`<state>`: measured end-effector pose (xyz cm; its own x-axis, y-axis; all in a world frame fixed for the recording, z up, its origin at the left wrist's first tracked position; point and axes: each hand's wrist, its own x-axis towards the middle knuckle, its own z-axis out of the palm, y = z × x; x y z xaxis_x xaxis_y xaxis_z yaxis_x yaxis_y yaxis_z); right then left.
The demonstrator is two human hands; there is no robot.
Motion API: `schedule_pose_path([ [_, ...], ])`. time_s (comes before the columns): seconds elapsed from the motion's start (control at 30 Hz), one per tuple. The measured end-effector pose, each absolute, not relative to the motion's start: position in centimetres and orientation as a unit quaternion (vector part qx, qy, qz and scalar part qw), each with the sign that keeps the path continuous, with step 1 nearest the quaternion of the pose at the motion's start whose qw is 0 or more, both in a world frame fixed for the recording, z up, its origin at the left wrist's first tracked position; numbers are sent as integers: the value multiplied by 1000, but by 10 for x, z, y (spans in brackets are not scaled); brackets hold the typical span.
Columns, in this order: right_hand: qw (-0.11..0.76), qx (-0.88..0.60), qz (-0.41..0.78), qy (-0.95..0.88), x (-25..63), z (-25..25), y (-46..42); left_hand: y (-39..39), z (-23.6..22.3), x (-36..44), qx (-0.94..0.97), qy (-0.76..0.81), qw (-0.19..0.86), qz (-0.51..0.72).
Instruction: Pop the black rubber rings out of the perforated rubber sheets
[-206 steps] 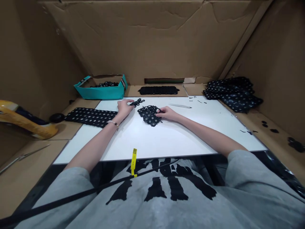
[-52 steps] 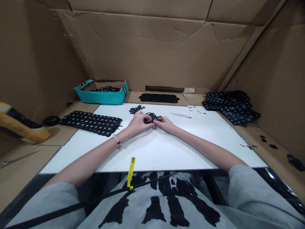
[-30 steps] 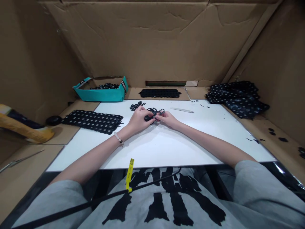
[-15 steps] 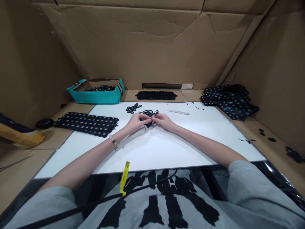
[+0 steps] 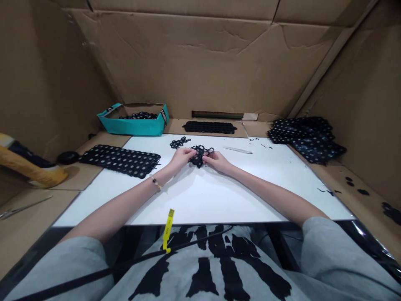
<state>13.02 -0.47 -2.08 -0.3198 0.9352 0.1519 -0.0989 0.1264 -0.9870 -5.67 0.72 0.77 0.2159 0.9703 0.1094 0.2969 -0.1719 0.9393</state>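
Between my left hand and my right hand is a tangled piece of black perforated material, gripped by the fingers of both hands near the middle of the white board. Parts of it are hidden by my fingers. Just beyond my left hand lies a small cluster of black rings. A thin pale blade-like tool rests on the board, beyond and to the right of my right hand.
A teal box holding black rings stands at back left. Black sheets with pale dots lie at left and back, and a stack lies at right. Small black scraps dot the cardboard ledge. Cardboard walls surround the space.
The black piece has been pulled apart slightly and now looks fuller between my hands. My hands have shifted a little apart, and the view has moved slightly.
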Motion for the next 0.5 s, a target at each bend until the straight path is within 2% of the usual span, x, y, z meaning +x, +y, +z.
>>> schedule_pose_path([
  [0.1,458,-349,563,-592,130,-20,-7,27,12,-70,590,508,424,463],
  [0.23,460,-391,550,-577,132,-14,-12,57,28,-111,534,571,295,549],
  [0.37,468,-470,583,-469,133,2,-18,74,28,-139,631,599,132,474],
  [0.5,448,-467,666,-373,135,12,-25,75,13,-137,739,567,82,354],
])
